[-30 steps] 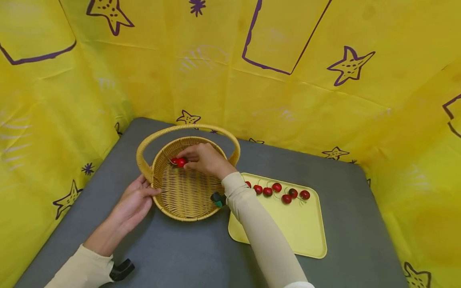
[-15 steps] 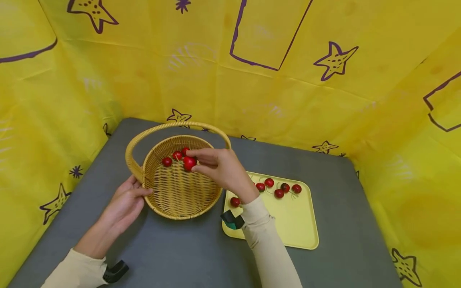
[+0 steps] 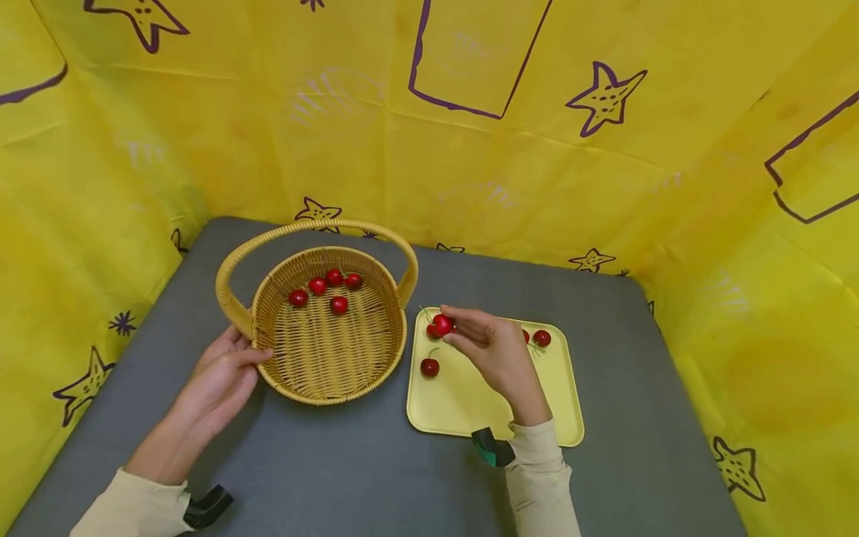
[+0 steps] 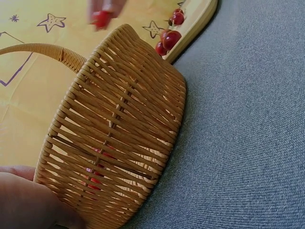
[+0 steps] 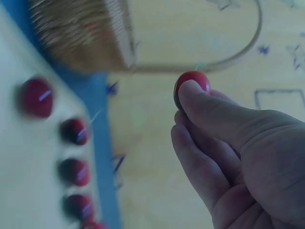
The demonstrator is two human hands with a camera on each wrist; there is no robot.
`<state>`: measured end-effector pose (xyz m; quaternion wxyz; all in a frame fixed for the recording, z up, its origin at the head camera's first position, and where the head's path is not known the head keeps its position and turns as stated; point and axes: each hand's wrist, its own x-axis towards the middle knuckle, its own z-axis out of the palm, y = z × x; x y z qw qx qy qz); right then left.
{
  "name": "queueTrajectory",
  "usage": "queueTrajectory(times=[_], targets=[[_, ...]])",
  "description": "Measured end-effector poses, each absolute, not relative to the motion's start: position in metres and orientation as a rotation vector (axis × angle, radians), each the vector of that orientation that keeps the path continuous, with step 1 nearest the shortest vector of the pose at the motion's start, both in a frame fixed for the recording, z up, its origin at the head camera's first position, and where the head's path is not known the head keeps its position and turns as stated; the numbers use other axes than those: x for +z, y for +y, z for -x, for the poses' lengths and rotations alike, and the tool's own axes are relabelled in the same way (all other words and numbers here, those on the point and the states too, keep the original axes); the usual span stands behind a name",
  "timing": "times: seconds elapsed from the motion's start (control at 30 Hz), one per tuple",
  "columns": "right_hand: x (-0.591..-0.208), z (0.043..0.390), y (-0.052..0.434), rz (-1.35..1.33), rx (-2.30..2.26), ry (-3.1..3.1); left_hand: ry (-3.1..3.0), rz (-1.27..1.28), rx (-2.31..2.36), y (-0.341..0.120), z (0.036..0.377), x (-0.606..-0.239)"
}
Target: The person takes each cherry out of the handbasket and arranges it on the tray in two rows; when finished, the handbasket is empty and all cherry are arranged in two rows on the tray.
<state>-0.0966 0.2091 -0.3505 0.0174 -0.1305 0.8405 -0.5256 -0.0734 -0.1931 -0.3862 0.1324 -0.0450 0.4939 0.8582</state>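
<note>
My left hand [image 3: 216, 380] at eight o'clock, fingers relaxed and flat, my right hand [image 3: 496, 354] at four o'clock, fingertips pinched, both forearms sleeved.

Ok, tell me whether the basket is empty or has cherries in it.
Not empty. The head view shows the wicker basket holding five red cherries toward its far side, while the left hand rests against its rim.

Both arms wear long cream sleeves [image 3: 540, 477]; a black strap-mounted device [image 3: 204, 507] sits at lower left; a black-and-teal one [image 3: 490, 450] at lower centre.
</note>
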Motion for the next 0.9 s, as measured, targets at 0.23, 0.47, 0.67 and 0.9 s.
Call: queueTrajectory(times=[0.23, 0.47, 0.67, 0.9], targets=[[-0.391, 0.082, 0.233, 0.273, -1.531, 2.666, 1.422, 0.116, 2.507, -0.195, 0.073, -0.387], [-0.417, 0.073, 0.240, 0.190, -1.461, 2.661, 1.420, 0.130, 2.502, -0.195, 0.073, -0.386], [-0.430, 0.073, 0.238, 0.251, -1.429, 2.697, 1.431, 0.135, 2.495, -0.195, 0.073, -0.386], [-0.431, 0.072, 0.237, 0.279, -1.314, 2.739, 1.431, 0.123, 2.492, -0.194, 0.072, -0.385]])
